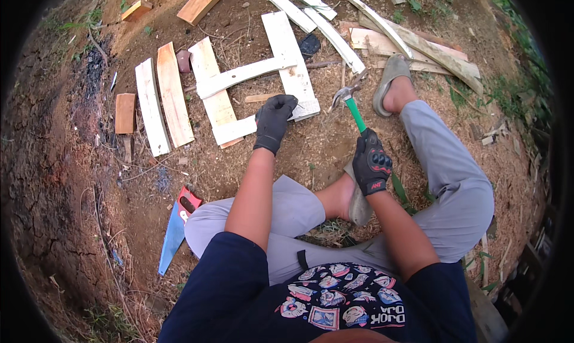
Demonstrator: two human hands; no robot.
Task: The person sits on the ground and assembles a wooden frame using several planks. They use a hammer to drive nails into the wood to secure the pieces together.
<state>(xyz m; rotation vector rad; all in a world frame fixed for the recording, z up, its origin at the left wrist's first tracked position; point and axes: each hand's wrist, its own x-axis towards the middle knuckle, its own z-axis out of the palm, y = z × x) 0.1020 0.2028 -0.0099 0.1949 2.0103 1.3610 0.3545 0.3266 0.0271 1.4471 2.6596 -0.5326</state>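
My right hand point(372, 164), in a black glove, is wrapped around the green handle of a claw hammer point(354, 111). The metal head points away from me, above the ground, right of the boards. My left hand point(276, 121), also gloved, is pinched closed over the near white crosspiece point(236, 129). Something thin and dark shows at its fingertips, too small to make out. That crosspiece lies across the near ends of a left board point(209, 74) and a wider right board point(286, 41). Farther up, a second crosspiece point(245, 75) spans both boards.
Two loose planks point(152, 107) point(173, 92) lie left of the boards, beside a brown wood block point(125, 113). A blue-bladed handsaw point(173, 235) rests by my left knee. Several strips and planks point(418, 47) are piled at the far right. Wood chips litter the soil.
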